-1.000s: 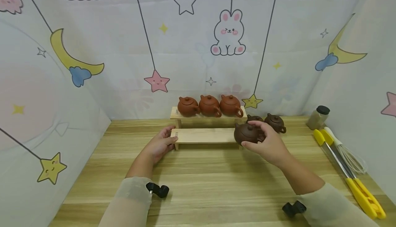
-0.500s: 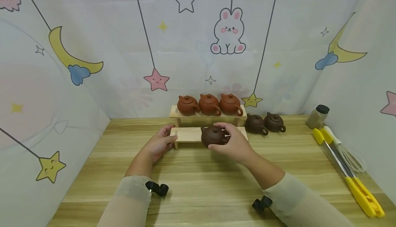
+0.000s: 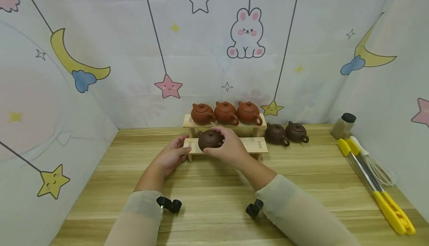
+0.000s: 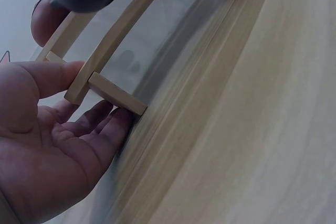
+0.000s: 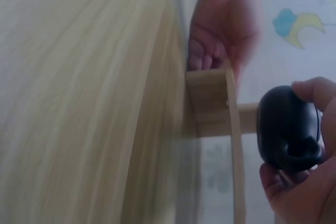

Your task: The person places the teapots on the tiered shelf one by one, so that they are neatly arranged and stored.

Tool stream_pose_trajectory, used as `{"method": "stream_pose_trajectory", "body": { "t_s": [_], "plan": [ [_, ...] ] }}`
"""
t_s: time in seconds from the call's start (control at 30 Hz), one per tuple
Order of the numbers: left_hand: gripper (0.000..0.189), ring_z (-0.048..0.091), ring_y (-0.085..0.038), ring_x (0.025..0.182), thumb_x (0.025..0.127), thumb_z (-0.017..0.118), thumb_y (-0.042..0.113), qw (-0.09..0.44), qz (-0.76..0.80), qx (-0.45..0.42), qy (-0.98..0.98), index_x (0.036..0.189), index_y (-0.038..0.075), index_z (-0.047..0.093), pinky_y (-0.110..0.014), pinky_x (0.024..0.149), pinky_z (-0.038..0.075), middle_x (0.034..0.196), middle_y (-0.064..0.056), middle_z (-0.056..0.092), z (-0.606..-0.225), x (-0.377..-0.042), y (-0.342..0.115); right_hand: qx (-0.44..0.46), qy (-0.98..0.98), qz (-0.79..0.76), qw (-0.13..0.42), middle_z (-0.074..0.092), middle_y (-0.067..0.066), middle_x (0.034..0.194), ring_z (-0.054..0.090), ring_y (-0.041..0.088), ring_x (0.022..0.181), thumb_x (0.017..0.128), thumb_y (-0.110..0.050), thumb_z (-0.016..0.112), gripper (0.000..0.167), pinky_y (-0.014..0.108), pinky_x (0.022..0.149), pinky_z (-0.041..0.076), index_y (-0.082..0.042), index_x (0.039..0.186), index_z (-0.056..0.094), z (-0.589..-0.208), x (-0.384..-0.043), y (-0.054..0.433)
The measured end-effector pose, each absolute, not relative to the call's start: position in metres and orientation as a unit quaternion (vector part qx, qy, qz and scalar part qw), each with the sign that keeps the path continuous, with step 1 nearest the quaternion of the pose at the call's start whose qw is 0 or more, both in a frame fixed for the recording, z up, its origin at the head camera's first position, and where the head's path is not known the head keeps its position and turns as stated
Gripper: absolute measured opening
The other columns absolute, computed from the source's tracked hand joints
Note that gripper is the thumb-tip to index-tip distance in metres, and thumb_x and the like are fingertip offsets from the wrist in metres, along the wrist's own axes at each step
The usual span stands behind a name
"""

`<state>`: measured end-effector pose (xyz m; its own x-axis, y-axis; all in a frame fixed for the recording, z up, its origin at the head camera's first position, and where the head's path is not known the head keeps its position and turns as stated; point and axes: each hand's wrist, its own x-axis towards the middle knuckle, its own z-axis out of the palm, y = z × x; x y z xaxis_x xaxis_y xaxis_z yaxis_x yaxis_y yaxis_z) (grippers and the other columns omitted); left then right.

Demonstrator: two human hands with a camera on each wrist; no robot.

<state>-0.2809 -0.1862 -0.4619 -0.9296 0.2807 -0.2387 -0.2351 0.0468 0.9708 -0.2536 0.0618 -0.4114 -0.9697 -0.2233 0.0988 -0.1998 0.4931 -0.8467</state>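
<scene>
A dark brown teapot [image 3: 209, 141] is pinched between the thumb and fingers of my right hand [image 3: 231, 148], over the left part of the lower wooden shelf [image 3: 249, 145]. In the right wrist view a gap shows between the teapot [image 5: 287, 124] and the board, its handle toward the camera. My left hand [image 3: 172, 155] grips the left end of that shelf. In the left wrist view the thumb lies on the board's end and the fingers [image 4: 107, 124] curl by the shelf's leg [image 4: 118, 94].
Several more teapots are about: a row of reddish-brown teapots [image 3: 226, 113] on the rear shelf [image 3: 259, 122], and two dark teapots [image 3: 276, 134] on the table right of the shelves. A black-lidded jar [image 3: 343, 126], yellow tongs [image 3: 377, 186] and a whisk [image 3: 377, 166] lie far right.
My right hand has carried the dark teapot leftward, from the lower shelf's right end to its left part. My left hand keeps its place at the shelf's end.
</scene>
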Motion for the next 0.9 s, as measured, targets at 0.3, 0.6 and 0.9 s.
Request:
{"method": "stream_pose_trajectory", "body": {
  "t_s": [0.3, 0.6, 0.9],
  "plan": [
    [0.070, 0.014, -0.036, 0.167, 0.112, 0.052, 0.010, 0.188, 0.686, 0.025, 0.703, 0.171, 0.010, 0.015, -0.059, 0.132, 0.024, 0.182, -0.018, -0.001, -0.462, -0.279, -0.189, -0.135, 0.869, -0.476, 0.010, 0.058, 0.005, 0.152, 0.065, 0.029, 0.126, 0.085, -0.036, 0.092, 0.077, 0.050, 0.101, 0.058, -0.024, 0.152, 0.057, -0.416, -0.265, 0.040],
    [0.071, 0.007, -0.036, 0.168, 0.112, 0.052, 0.010, 0.190, 0.685, 0.030, 0.702, 0.171, 0.010, 0.015, -0.060, 0.132, 0.023, 0.182, -0.018, -0.005, -0.461, -0.278, -0.189, -0.121, 0.879, -0.462, 0.007, 0.057, 0.007, 0.154, 0.064, 0.031, 0.129, 0.085, -0.039, 0.092, 0.078, 0.051, 0.104, 0.057, -0.023, 0.152, 0.057, -0.425, -0.271, 0.032],
    [0.070, 0.012, -0.037, 0.168, 0.111, 0.053, 0.010, 0.189, 0.687, 0.024, 0.702, 0.171, 0.010, 0.016, -0.059, 0.132, 0.024, 0.182, -0.018, -0.003, -0.461, -0.279, -0.188, -0.119, 0.872, -0.475, 0.014, 0.052, 0.006, 0.159, 0.060, 0.032, 0.136, 0.088, -0.041, 0.089, 0.075, 0.053, 0.108, 0.054, -0.025, 0.154, 0.055, -0.423, -0.265, 0.037]
  ]
}}
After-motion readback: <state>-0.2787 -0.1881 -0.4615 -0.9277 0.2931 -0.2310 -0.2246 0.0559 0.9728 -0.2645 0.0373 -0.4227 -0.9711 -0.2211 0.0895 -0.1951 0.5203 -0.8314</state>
